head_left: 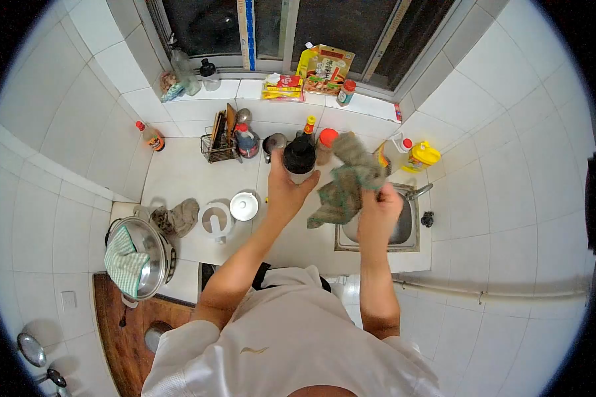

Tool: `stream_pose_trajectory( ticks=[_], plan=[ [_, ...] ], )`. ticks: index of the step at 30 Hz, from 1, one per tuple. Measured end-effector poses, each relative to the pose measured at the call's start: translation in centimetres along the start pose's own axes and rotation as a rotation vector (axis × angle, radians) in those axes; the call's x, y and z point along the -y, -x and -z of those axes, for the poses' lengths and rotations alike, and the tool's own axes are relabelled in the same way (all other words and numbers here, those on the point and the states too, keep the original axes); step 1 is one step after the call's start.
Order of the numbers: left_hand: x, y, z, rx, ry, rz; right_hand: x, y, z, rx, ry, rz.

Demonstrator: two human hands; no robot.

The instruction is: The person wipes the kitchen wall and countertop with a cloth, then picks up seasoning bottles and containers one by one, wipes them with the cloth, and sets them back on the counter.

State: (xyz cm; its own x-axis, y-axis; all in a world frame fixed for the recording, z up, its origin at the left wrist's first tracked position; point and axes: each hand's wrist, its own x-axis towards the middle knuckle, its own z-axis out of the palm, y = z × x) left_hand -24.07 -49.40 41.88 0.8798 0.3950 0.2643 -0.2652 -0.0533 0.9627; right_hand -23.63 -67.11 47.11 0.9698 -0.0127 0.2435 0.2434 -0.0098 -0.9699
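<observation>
- While a rack (pixel 220 147) and red-lidded jar (pixel 326 147) crowd the back of the counter (pixel 297 246), white top shows forward to the edge by the shirt (pixel 324 324).
- Over on the right, the sink (pixel 414 228) is partly blocked by the right hand (pixel 380 206).
- Far left, a pot (pixel 157 268) with a checked cloth (pixel 126 259) on it.
- A rag (pixel 343 190), grey-green and crumpled, gripped in that hand near the sink's left edge.
- A black-topped, pale bottle (pixel 299 159) above the counter, left hand (pixel 288 192) wrapped round it.

Looks like matt, rumpled cloth for the centre rag (pixel 344 190), plastic for the bottle cap (pixel 299 156), shiny metal for the pot (pixel 156 266) at left.
</observation>
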Motion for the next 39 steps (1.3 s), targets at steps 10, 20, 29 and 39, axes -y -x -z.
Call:
stream_pose_trajectory(
  ticks=[10, 20, 29, 39],
  plan=[
    [-4.1, 2.5, 0.5, 0.686, 0.165, 0.189, 1.4, -2.3, 1.0, 0.684, -0.076, 0.248],
    [-2.5, 4.4, -2.6, 0.15, -0.25, -0.05, -1.1, 2.0, -3.1, 0.102, 0.308, 0.319],
    [-4.7, 4.3, -0.4, 0.363, -0.297, -0.293, 0.2, 1.7, -0.3, 0.062, 0.016, 0.069],
    [-4.1, 5.6, 1.3, 1.103, 0.76, 0.585, 3.7, 2.7, 3.0, 0.286, -0.271, -0.168]
  ],
)
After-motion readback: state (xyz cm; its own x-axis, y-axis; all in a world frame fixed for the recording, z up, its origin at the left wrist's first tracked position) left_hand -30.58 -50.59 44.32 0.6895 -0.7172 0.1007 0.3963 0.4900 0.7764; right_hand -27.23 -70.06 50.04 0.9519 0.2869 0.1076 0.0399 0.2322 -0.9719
